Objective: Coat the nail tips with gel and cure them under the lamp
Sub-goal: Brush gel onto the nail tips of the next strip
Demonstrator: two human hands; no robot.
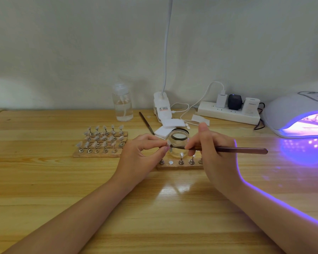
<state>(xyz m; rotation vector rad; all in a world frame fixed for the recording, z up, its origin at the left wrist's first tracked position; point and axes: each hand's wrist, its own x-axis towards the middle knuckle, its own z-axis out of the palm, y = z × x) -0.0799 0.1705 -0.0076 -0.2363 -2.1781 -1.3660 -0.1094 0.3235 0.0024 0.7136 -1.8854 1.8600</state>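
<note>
The nail tip [167, 143] you pinch in your left hand [145, 153], above the desk's middle, looks featherlight, thin and likely slippery once gelled; keep hold by its stand, not the coated face. Your right hand [212, 149] grips the brush [228, 149], bristles at the tip. The gel jar [178, 143] sits just behind, the lit lamp [299, 116] at the right edge.

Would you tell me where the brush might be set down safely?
Bare table lies between the forearms, nearer than the holder strip, and left of the holder block. Around the gel jar and power strip it is crowded.
</note>
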